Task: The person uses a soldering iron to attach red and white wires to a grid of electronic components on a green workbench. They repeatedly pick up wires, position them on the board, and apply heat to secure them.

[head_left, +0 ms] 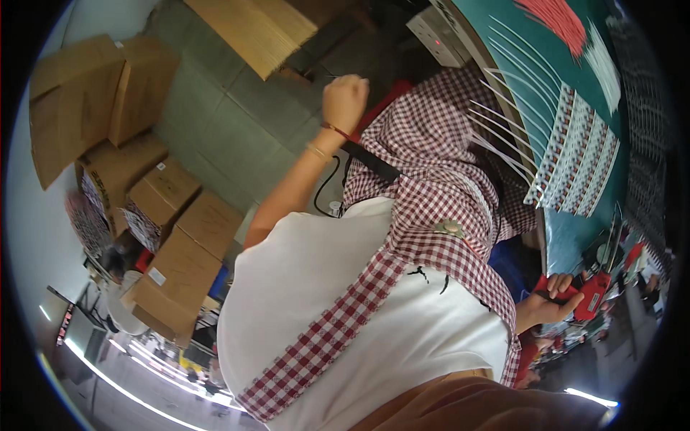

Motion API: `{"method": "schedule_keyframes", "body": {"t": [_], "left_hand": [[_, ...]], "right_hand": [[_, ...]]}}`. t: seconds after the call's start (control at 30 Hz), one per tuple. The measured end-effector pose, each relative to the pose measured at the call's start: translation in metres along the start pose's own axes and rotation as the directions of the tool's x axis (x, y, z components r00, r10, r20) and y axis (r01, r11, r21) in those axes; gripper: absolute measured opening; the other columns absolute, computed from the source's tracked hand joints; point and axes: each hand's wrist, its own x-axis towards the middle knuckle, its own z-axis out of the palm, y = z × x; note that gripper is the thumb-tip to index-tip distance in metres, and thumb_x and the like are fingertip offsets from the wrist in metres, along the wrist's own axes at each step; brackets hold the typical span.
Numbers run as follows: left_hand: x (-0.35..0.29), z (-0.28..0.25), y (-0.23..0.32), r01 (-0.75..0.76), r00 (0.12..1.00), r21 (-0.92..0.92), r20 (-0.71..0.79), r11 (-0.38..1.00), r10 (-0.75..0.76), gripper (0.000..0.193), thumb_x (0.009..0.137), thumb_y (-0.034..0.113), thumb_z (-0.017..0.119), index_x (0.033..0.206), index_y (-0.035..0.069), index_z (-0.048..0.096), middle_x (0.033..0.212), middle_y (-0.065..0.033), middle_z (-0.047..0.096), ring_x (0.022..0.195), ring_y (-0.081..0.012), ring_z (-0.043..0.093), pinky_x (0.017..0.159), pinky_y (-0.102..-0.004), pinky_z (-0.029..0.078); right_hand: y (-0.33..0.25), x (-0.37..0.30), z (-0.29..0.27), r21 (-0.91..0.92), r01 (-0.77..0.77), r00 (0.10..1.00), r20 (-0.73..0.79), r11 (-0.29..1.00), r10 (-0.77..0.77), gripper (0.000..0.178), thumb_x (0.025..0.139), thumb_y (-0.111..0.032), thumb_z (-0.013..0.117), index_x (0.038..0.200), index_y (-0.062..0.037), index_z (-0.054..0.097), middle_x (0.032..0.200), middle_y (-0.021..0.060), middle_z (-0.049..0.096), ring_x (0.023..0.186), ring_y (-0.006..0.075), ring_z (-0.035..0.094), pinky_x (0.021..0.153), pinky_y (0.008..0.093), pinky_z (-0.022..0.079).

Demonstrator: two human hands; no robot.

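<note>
Left hand (346,99): is balling into a fist, raised well away from the tabletop (575,86); I cannot tell if it is holding anything.
Right hand (550,305): fingers are curling around a red tool (589,294) by the tabletop edge.
Progress: rows of striped parts (575,154) are already lying in order; the tool is touching none, so the work seems paused midway.

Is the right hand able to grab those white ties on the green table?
Probably not right away: the right hand is full, gripping a red tool, though nothing blocks the white ties.
</note>
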Motion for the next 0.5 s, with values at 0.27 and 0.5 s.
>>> {"method": "schedule_keyframes", "body": {"t": [0.27,0.5], "left_hand": [[-0.053,0.179,-0.233,0.954,0.003,0.230,0.636,0.193,-0.772,0.024,0.080,0.025,0.061,0.089,0.004,0.066,0.089,-0.0107,0.069,0.084,-0.0275,0.066,0.075,-0.0426,0.050],[-0.027,0.268,-0.219,0.315,0.531,0.482,0.624,0.817,-0.573,0.024,0.086,0.016,0.053,0.106,0.004,0.061,0.102,-0.0150,0.065,0.089,-0.0308,0.066,0.074,-0.0434,0.053]], "right_hand": [[-0.044,0.045,0.006,-0.084,0.023,0.995,-0.096,0.996,-0.031,0.038,0.093,-0.025,0.052,0.119,0.0020,0.045,0.065,0.0023,0.036,0.050,0.0085,0.033,0.046,0.0191,0.029],[-0.125,0.039,-0.016,-0.359,0.020,0.994,-0.095,0.933,-0.058,0.035,0.090,-0.025,0.058,0.123,-0.0181,0.051,0.069,-0.0039,0.041,0.057,0.0084,0.038,0.048,0.0236,0.029]]}}
